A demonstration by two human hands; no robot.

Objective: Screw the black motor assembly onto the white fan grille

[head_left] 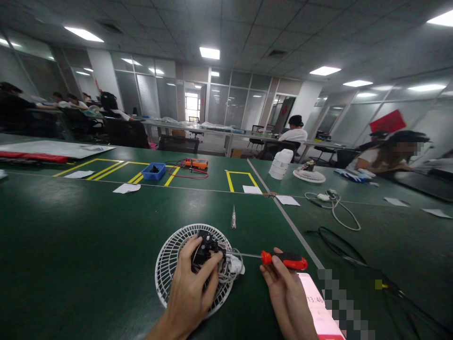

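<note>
Left hand point(193, 283) grips black boxy plastic assembly point(204, 251), right hand point(286, 288) red-handled screwdriver point(295, 262); crooked pushing could make it slip.

Through my single head-worn camera I look forward and down across the wide, dark-green tabletop point(88, 245), the bare left hand point(193, 285) and bare right hand point(288, 295) close below, grey tiled ceiling point(177, 23) above.

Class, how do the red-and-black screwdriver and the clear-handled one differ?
The red-and-black screwdriver is in the right hand; the clear-handled screwdriver lies on the table. The former looks larger and points left; the latter points forward. Both have slim shafts.
</note>
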